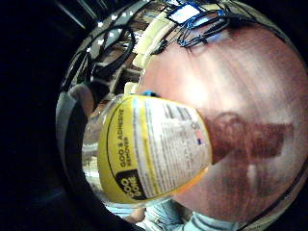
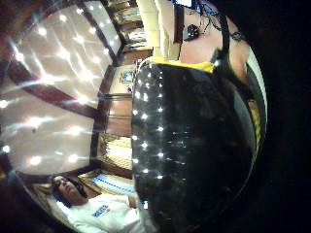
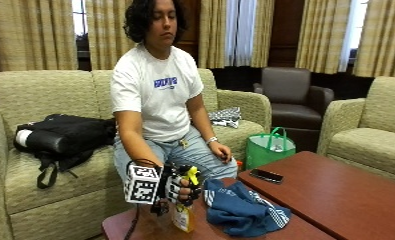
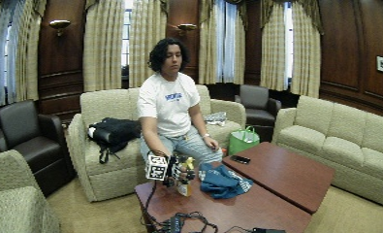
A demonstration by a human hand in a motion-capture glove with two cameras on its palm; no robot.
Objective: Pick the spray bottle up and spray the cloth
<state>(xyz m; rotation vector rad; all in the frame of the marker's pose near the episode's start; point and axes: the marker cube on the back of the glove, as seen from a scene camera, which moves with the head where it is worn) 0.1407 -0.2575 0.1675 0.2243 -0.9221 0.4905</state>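
Observation:
My gloved right hand (image 3: 181, 188) grips the neck of a spray bottle (image 3: 183, 216) with a yellow label and yellow trigger head (image 3: 192, 174). The bottle stands on or just above the near corner of the brown table (image 3: 337, 195); I cannot tell which. A crumpled blue cloth (image 3: 242, 210) with white stripes lies on the table right beside the bottle. In the little finger side palm view the bottle's yellow label (image 1: 154, 149) fills the middle, over the table top (image 1: 250, 82). In the thumb side palm view the bottle's dark top (image 2: 189, 145) blocks most of the picture. The wide outside view shows the hand (image 4: 177, 171), bottle (image 4: 186, 187) and cloth (image 4: 222, 180).
A black phone (image 3: 266, 175) lies on the table past the cloth. A green bag (image 3: 269, 149) stands on the floor by the couch. Cables (image 4: 181, 223) lie at the table's near end. The person's bare hand (image 3: 220, 151) rests on their thigh.

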